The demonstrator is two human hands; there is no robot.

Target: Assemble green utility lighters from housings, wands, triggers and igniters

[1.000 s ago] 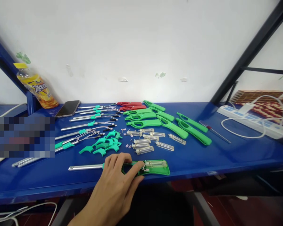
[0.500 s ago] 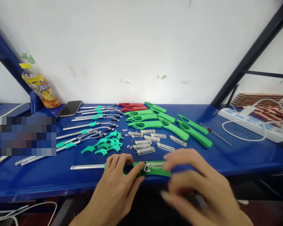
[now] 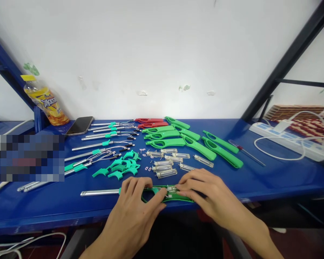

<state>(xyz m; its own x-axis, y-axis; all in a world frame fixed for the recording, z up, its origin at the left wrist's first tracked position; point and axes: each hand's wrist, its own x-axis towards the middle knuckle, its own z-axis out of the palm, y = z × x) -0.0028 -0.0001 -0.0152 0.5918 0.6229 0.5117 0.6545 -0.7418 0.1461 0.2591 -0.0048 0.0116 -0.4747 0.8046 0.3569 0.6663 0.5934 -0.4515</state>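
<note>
Along the table's front edge lies a green lighter casing half (image 3: 183, 196), its metal tube (image 3: 99, 192) pointing left. My left hand (image 3: 136, 207) is closed over the casing's trigger end, fingers on the far side and thumb on the inner parts. My right hand (image 3: 205, 189) pinches a clear fuel tank (image 3: 172, 188) that sits in the handle end; the fingers cover most of it. Just beyond are loose clear tanks (image 3: 166, 173) and a pile of teal triggers (image 3: 118, 167).
Metal tubes with wires (image 3: 91, 145) lie at left. Green casings (image 3: 197, 146) and red casings (image 3: 152, 125) lie farther back, with a screwdriver (image 3: 248, 154) to their right. A phone (image 3: 80, 126), a drink bottle (image 3: 47, 100) and a power strip (image 3: 291, 141) stand around them.
My right hand has come down and left from a blurred, spread pose and closed on the clear tank in the casing. My left hand stays almost in place, its thumb slightly shifted.
</note>
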